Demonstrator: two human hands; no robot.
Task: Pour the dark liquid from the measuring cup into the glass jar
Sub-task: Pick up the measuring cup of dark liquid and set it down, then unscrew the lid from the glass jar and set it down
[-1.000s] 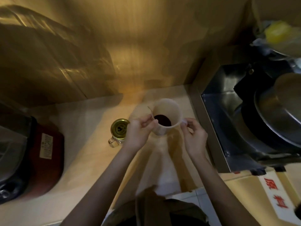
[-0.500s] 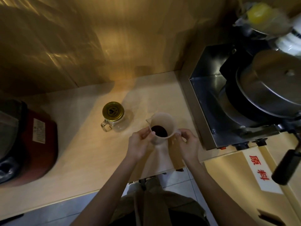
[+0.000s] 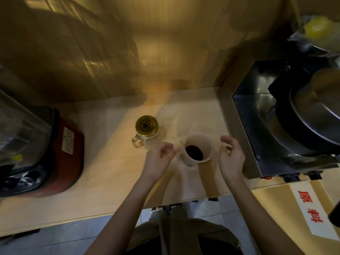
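The pale plastic measuring cup (image 3: 206, 142) stands upright on the wooden counter (image 3: 114, 181), with dark liquid (image 3: 194, 152) in its bottom. To its left stands the glass jar (image 3: 149, 142), which has a side handle and a gold lid (image 3: 146, 125) on top. My left hand (image 3: 159, 160) hovers just left of the cup, below the jar, fingers apart and empty. My right hand (image 3: 232, 157) is just right of the cup, its fingers curled loosely near the cup's handle and holding nothing.
A red and black appliance (image 3: 71, 150) sits at the counter's left end. A steel cooker unit (image 3: 261, 137) with a large metal lid (image 3: 320, 107) is at the right. A white label with red characters (image 3: 311, 208) lies at the lower right. The counter's front edge runs just above my legs.
Both hands held the cup's rim before. They have let go and moved apart to either side, and the cup now rests on the counter right of the jar.
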